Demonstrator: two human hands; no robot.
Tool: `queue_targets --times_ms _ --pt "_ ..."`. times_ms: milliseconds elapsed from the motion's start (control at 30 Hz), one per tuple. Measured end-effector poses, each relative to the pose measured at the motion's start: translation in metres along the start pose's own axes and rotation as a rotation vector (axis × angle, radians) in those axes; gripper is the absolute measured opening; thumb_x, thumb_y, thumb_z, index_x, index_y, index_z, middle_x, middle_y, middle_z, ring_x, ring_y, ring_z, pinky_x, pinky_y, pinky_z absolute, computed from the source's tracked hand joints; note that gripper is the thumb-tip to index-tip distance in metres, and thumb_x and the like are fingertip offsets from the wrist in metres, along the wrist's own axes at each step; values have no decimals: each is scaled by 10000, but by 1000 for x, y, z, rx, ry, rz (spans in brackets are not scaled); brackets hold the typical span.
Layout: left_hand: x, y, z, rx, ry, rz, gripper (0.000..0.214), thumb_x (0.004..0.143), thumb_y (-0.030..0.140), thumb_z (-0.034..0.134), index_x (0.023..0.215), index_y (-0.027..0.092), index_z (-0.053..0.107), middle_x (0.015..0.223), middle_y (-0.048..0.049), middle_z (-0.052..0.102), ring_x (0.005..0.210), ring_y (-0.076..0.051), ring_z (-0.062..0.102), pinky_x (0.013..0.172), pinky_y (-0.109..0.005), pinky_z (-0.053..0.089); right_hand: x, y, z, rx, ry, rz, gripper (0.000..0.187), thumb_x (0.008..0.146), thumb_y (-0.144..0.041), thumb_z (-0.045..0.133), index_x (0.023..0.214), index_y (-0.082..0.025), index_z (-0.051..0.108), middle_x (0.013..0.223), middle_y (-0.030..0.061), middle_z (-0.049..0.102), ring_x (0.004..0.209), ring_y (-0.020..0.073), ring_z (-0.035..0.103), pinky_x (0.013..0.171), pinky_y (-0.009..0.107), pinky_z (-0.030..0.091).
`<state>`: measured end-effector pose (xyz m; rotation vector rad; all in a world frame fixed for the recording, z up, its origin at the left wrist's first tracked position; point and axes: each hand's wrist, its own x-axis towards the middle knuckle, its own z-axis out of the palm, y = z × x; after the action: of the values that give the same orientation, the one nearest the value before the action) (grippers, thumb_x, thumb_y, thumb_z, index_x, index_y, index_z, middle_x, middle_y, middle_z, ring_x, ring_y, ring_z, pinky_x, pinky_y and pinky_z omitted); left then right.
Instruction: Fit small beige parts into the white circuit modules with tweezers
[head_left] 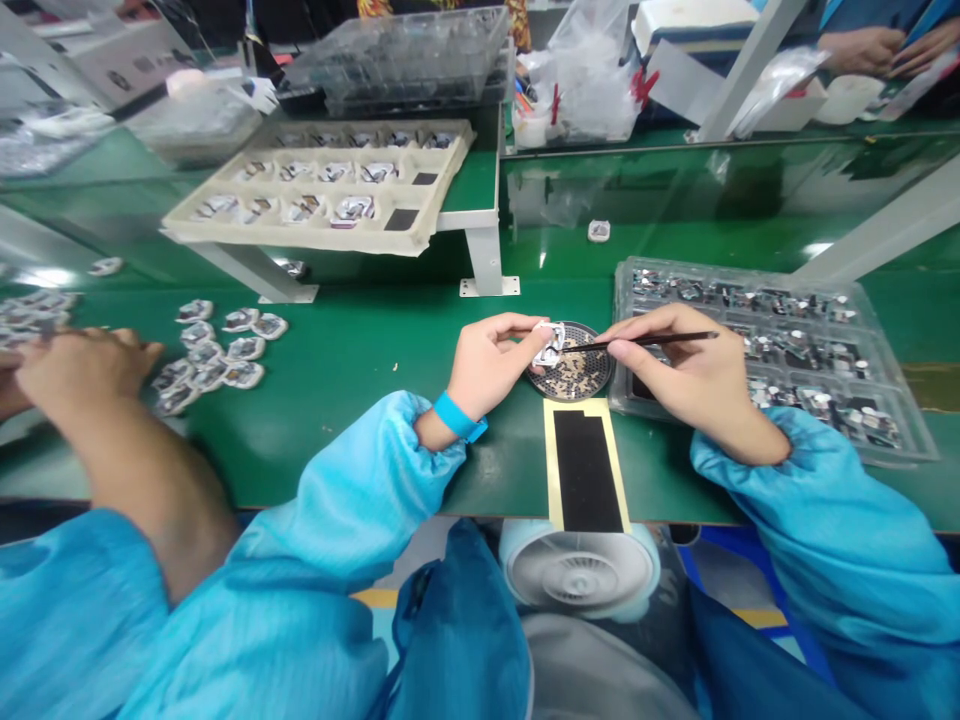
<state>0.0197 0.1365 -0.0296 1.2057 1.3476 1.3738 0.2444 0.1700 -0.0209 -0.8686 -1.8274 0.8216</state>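
My left hand (491,362) pinches a small white and silver part (550,343) over the left edge of a round dark dish (579,374) filled with tiny pieces. My right hand (686,375) is closed on thin black tweezers (660,340); their tip points left into the dish, close to the part. Both hands rest on the green bench, and a blue band sits on my left wrist.
A clear tray of small parts (765,340) lies right of the dish. A black strip with a yellow border (585,465) runs to the bench edge. A beige tray (322,190) stands on a raised shelf. A co-worker's hand (79,370) and loose parts (217,345) are at left.
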Motion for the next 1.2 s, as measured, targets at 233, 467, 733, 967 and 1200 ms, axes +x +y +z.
queue_targets --times_ms 233,467,733,967,1200 --pt "3 1 -5 26 7 25 250 838 342 812 993 146 803 849 -80 794 616 -147 708 504 -224 573 6 -3 -8 177 -162 100 212 834 -420 845 860 -253 717 932 37 795 885 231 770 810 389 663" --pt "5 3 -6 -35 -13 -9 350 789 428 846 972 134 803 824 -94 785 630 -158 701 470 -227 546 1 -3 -6 59 2 -51 208 839 -420 844 937 -276 729 998 35 787 963 250 755 878 437 652" --pt "3 4 -4 -27 -9 -8 316 791 402 844 957 136 806 819 -88 786 619 -146 691 463 -214 530 1 0 -5 38 -13 -75 170 849 -393 832 951 -292 741 1007 23 785 964 247 750 890 434 646" --pt "2 1 -6 2 -28 47 335 803 421 837 998 150 811 875 -88 800 640 -155 708 586 -267 614 2 1 -5 76 -43 -28 174 844 -379 841 936 -269 743 1008 25 787 974 236 754 914 409 636" --pt "3 -3 -7 -16 -71 69 346 803 426 836 1022 159 814 970 -96 807 788 -189 751 698 -297 650 10 -1 -12 207 -172 81 239 834 -444 846 856 -242 721 941 44 796 909 228 770 852 399 657"
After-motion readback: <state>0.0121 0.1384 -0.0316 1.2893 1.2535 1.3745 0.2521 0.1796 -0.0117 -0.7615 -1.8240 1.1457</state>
